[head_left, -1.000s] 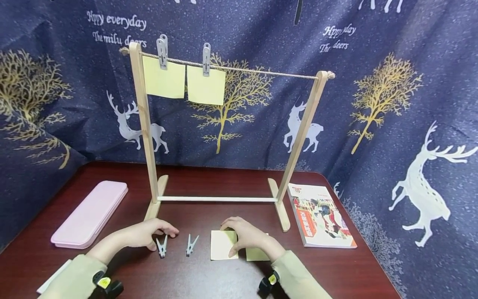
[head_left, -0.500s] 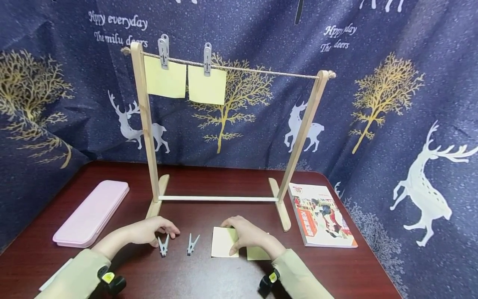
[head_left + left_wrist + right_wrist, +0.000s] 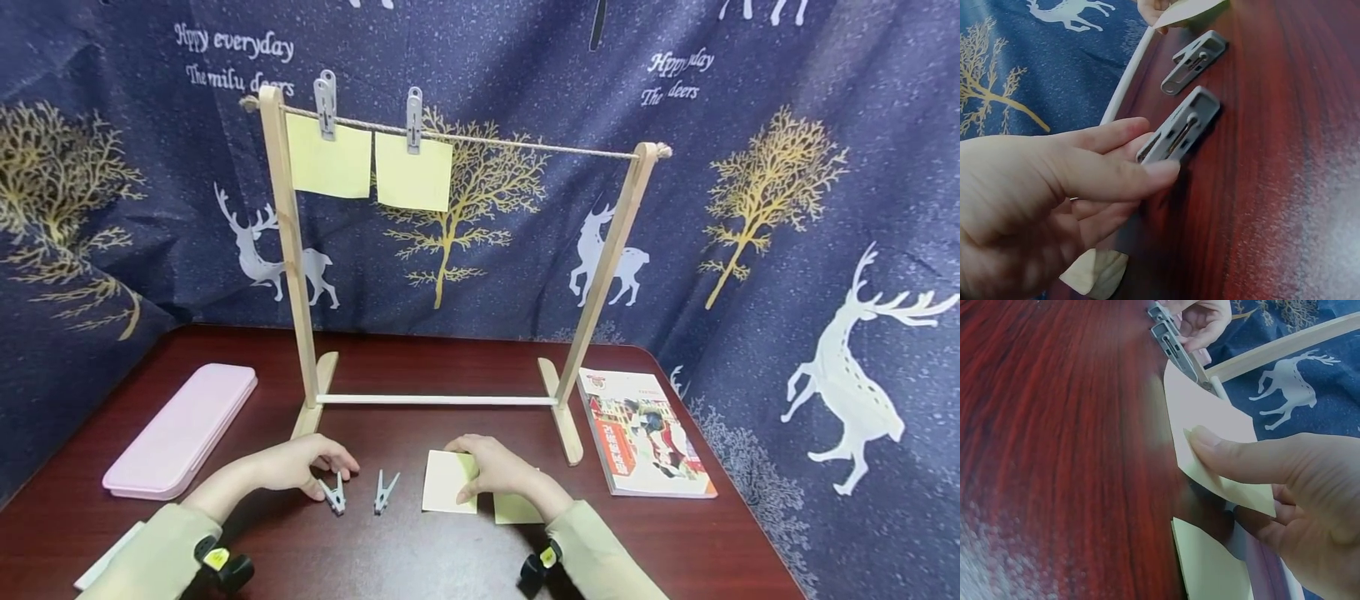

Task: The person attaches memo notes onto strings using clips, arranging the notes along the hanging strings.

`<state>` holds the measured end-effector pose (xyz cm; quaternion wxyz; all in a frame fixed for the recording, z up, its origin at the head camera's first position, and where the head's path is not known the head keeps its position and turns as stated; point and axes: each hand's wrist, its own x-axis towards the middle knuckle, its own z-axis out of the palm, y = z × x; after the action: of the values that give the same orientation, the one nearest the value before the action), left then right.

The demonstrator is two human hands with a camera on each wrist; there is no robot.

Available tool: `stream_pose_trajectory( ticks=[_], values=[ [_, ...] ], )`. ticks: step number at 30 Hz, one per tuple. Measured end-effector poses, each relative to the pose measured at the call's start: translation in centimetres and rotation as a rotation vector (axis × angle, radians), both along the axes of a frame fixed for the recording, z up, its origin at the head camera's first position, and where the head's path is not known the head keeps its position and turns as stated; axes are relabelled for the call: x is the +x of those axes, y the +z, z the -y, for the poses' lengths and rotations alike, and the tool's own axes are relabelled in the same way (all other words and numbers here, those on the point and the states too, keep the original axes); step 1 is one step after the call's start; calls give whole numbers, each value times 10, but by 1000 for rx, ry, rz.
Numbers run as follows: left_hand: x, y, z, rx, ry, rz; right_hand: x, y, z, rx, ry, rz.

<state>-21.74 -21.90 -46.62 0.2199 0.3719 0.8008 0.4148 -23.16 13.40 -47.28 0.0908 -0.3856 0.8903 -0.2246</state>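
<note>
My left hand (image 3: 297,468) pinches the handle end of a grey clothespin (image 3: 1180,128) between thumb and fingers. A second grey clothespin (image 3: 382,493) lies just to its right on the table. With thumb above and fingers below, my right hand (image 3: 497,468) holds a pale yellow paper square (image 3: 1210,419), which looks raised and bent in the right wrist view. Another yellow paper square (image 3: 1207,562) lies on the table, partly hidden by that hand and wrist in the head view.
Behind the hands stands a wooden frame (image 3: 297,275) with a rope (image 3: 525,145) across its top. Two yellow papers (image 3: 330,167) hang there from grey clothespins (image 3: 414,121). A pink case (image 3: 180,429) lies left, a book (image 3: 647,433) right, on the dark red table (image 3: 450,354).
The clothespin at my left hand has turned, and my fingers have come onto its handle. The paper in my right hand has shifted slightly away from the table's near side.
</note>
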Motion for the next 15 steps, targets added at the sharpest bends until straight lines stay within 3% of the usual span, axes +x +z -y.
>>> stream_pose_trajectory(
  ticks=[7,15],
  values=[
    [0,5,0,106,-51,47,-2,-1,-3,-139,-31,87],
    [5,0,4,217,-41,234,-3,-3,-7,-184,-27,80]
  ],
)
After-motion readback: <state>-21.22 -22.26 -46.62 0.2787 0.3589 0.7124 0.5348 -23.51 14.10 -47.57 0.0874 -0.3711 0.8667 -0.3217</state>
